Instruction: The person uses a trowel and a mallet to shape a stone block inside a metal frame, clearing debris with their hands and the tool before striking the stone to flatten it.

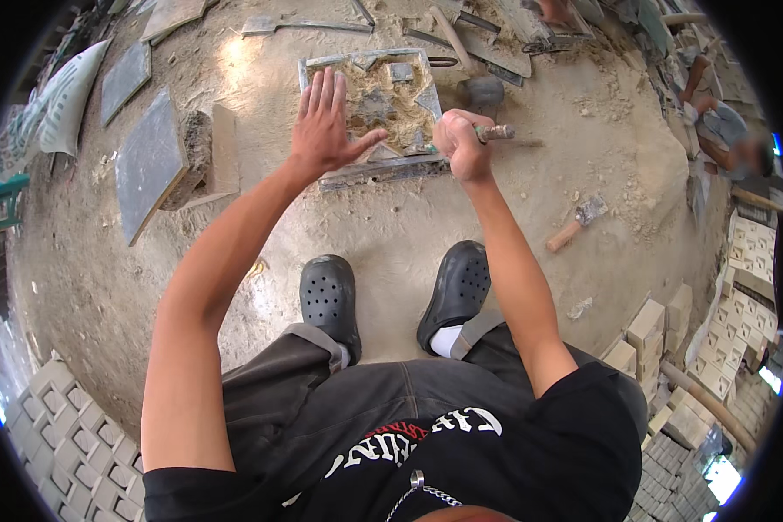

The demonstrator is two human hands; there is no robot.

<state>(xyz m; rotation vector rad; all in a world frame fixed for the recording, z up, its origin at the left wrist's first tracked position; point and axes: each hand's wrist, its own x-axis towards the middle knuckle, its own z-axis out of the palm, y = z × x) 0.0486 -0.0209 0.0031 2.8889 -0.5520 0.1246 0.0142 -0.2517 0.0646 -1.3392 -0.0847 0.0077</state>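
My left hand [324, 122] is open, palm down, fingers stretched and thumb apart, over the left side of a shallow rectangular frame [431, 80]. Damp tan sand [357, 83] fills the frame, with small grey metal pieces [400, 72] set in it. My right hand [464, 143] makes a fist at the frame's near right corner, wrapped round a slim rod-like tool [496, 133]. One worn end of the tool sticks out to the right; a greenish part shows on the left. Most of its middle is hidden by my fingers.
A wooden-handled scraper or brush [567, 235] lies at right. Beyond the frame are a dark mallet-like head [481, 92], a wooden handle [451, 39] and metal bars. Grey slabs [150, 161] lean at left. Pale blocks [644, 335] are stacked lower right; another person [720, 130] works far right.
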